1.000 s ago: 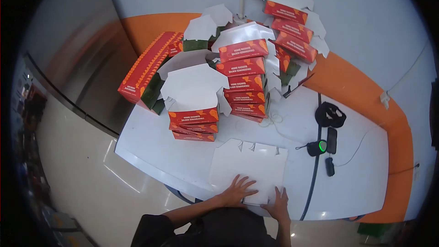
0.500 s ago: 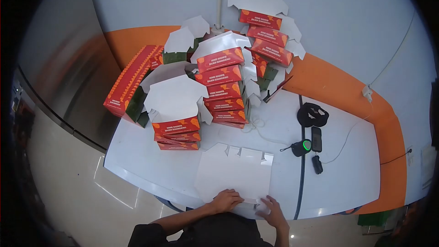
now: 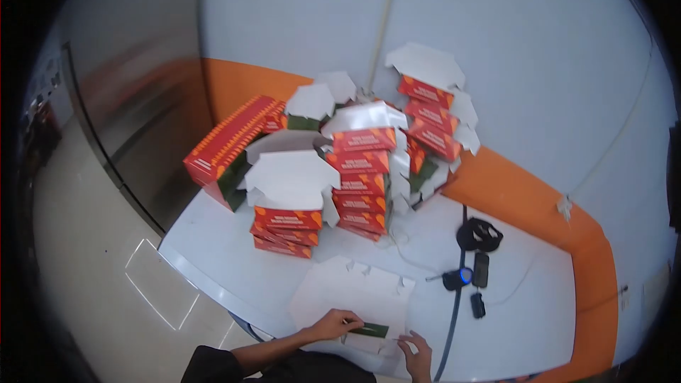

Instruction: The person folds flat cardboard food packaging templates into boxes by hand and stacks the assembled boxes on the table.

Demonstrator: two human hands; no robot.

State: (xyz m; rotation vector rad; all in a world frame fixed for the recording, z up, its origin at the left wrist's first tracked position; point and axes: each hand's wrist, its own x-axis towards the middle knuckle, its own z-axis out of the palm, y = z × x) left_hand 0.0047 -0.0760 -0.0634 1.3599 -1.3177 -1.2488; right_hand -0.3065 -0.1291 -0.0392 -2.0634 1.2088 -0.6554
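A flat cardboard box blank (image 3: 344, 287), white side up with notched tabs along its far edge, lies on the table in front of me. Near its close edge a flap is raised, showing a dark green outer face (image 3: 372, 329). My left hand (image 3: 337, 324) is closed at the left end of that green flap, fingertips pinching it. At the right near corner, my right hand (image 3: 417, 351) has its thumb and finger drawn together on a small tab of the blank.
Stacks of folded red boxes (image 3: 287, 219) with open white lids stand at the back and left; one tall stack (image 3: 362, 183) sits mid-table. A black strap (image 3: 479, 235), a round device with a blue light (image 3: 457, 279) and a phone-like device (image 3: 481, 269) lie on the right.
The blank's near flap has come up, exposing its green face. Both hands remain at the near edge. The view has tilted upward, and the device's light went from green to blue.
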